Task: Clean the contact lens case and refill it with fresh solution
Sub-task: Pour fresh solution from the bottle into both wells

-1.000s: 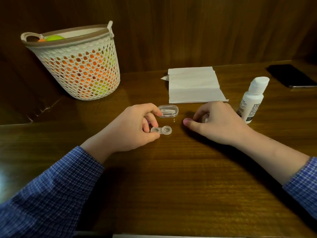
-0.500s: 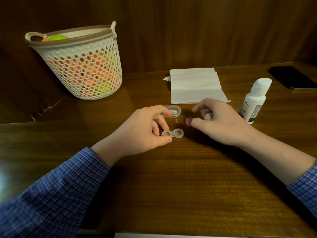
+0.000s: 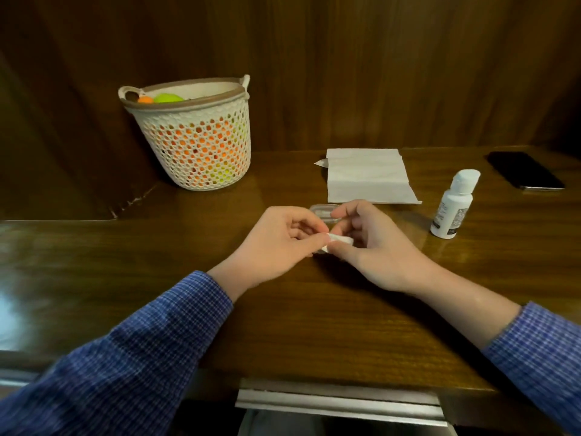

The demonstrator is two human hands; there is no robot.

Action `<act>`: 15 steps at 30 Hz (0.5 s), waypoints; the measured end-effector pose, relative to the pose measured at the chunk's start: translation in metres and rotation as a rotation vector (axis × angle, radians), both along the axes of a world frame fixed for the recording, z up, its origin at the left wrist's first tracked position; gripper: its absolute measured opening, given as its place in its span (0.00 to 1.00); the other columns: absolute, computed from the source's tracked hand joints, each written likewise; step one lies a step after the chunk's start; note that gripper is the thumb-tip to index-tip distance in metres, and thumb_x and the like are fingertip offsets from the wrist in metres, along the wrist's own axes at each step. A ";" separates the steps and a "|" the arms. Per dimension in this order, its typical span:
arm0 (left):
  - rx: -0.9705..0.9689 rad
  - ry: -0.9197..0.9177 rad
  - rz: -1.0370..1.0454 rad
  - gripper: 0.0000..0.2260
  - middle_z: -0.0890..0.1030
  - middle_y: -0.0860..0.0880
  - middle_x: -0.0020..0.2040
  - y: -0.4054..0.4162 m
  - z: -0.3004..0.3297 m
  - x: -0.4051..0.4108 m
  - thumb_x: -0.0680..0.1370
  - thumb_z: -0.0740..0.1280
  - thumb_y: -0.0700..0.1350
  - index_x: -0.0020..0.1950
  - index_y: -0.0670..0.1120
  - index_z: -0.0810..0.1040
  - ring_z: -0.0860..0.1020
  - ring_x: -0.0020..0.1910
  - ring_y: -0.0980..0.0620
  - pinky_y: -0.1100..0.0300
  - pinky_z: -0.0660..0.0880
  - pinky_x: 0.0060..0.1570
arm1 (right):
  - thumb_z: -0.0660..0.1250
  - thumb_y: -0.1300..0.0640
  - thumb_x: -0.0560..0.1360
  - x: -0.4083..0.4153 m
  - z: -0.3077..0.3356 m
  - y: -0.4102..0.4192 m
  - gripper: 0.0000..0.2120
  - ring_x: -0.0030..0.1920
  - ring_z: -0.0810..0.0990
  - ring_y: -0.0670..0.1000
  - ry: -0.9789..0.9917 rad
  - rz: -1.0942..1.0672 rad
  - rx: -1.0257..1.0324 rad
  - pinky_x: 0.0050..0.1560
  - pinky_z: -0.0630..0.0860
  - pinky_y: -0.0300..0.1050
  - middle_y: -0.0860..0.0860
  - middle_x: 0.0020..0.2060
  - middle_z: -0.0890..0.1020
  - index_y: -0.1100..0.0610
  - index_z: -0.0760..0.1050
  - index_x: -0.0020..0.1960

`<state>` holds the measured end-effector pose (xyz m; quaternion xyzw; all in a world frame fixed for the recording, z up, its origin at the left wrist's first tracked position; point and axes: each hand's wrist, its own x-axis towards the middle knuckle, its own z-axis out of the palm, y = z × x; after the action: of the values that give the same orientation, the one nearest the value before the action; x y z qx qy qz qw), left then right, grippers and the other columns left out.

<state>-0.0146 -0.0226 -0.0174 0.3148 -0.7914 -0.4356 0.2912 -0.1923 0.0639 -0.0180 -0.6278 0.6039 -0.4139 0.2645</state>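
Observation:
My left hand (image 3: 279, 243) pinches the clear contact lens case, of which only a sliver (image 3: 320, 252) shows under its thumb. Against it, my right hand (image 3: 374, 247) pinches a small white tissue wad (image 3: 341, 239); the two hands meet over the middle of the wooden table. Just behind the fingers lies a clear plastic box (image 3: 323, 211), partly hidden. The white solution bottle (image 3: 452, 209) stands upright and capped to the right of my right hand.
A flat white tissue (image 3: 367, 177) lies behind the hands. A white perforated basket (image 3: 195, 143) with orange and green things stands at the back left. A black phone (image 3: 525, 169) lies at the far right. The table's front edge (image 3: 339, 401) is near me.
My hands have come together: the left brought the lens case rightward and the right brought its tissue wad against it. The camera has also tilted, so everything sits lower in the frame.

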 end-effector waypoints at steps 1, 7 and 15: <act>-0.006 -0.011 0.004 0.06 0.86 0.53 0.42 0.001 0.002 0.001 0.76 0.76 0.40 0.50 0.50 0.86 0.85 0.40 0.55 0.65 0.81 0.40 | 0.75 0.58 0.76 0.001 0.001 0.001 0.19 0.47 0.83 0.40 -0.008 -0.018 -0.012 0.49 0.80 0.37 0.46 0.47 0.83 0.46 0.71 0.61; -0.021 0.038 0.212 0.04 0.86 0.49 0.39 -0.029 0.043 -0.011 0.77 0.74 0.39 0.48 0.48 0.85 0.85 0.37 0.55 0.62 0.82 0.40 | 0.72 0.59 0.77 -0.011 0.013 0.014 0.14 0.47 0.84 0.45 -0.103 -0.150 -0.096 0.49 0.82 0.37 0.47 0.49 0.83 0.46 0.74 0.57; 0.083 -0.087 0.412 0.04 0.84 0.45 0.44 -0.098 0.051 -0.105 0.78 0.74 0.41 0.53 0.44 0.85 0.81 0.41 0.52 0.61 0.81 0.38 | 0.70 0.60 0.78 -0.061 0.008 0.076 0.07 0.37 0.84 0.48 -0.136 -0.354 -0.226 0.37 0.80 0.35 0.45 0.38 0.83 0.50 0.76 0.51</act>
<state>-0.1191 -0.1207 0.0334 0.5004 -0.7035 -0.3851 0.3263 -0.2529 0.1397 -0.0096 -0.5083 0.6350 -0.5604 0.1557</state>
